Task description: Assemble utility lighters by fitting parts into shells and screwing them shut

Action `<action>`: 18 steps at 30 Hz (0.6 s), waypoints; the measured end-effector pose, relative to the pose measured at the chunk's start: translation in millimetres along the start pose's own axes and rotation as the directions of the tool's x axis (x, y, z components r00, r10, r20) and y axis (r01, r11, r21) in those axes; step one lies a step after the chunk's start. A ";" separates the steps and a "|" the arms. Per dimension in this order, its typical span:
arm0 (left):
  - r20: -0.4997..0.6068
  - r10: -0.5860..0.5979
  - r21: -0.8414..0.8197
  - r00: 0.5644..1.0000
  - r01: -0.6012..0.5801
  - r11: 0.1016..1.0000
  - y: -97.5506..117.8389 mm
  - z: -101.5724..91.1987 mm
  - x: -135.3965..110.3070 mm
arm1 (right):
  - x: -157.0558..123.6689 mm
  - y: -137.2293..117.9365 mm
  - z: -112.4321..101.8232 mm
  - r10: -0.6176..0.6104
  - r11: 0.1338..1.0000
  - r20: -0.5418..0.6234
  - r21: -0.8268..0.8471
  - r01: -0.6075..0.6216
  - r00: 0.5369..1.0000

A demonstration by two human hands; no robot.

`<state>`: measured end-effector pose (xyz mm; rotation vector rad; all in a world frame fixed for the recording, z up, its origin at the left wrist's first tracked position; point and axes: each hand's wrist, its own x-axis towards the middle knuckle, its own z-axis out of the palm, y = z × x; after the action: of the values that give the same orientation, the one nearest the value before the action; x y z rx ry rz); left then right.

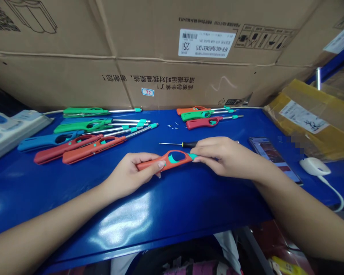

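Observation:
Both of my hands hold one orange long-nosed lighter (172, 159) with a teal trigger, level just above the blue table (166, 206). My left hand (132, 172) grips its handle end with fingers curled round it. My right hand (223, 156) is closed over the nozzle end, which is hidden under the fingers. A thin screwdriver (179, 144) with a black handle lies on the table just behind the lighter, touching neither hand.
Several lighters in green, blue, red and orange lie at the left (83, 139). Three more lie at the back centre (206, 116). Large cardboard boxes (149, 53) wall the back. A phone (272, 158), a white mouse (315, 166) and a yellow parcel (312, 118) sit at right.

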<state>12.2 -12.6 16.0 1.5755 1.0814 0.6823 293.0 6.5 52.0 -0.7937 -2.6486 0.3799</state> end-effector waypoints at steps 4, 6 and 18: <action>-0.028 0.116 0.104 0.993 -0.113 0.988 -1.1 -1.4 -1.5 | -0.1 -2.6 1.0 -0.017 0.998 -0.030 -0.054 0.015 0.999; -0.045 0.216 0.187 0.975 -0.204 0.961 -0.7 -3.1 -1.3 | -0.2 -5.9 0.4 -0.014 0.994 -0.037 -0.112 0.009 0.999; 0.133 0.659 0.641 0.740 -0.572 0.512 -10.5 -13.0 -0.6 | -4.1 -13.1 -4.5 0.066 0.970 -0.052 -0.230 -0.076 0.996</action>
<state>-2.3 -7.1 9.7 2.6453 0.8573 0.9494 291.8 -5.7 59.7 -0.9581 -2.6599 0.0683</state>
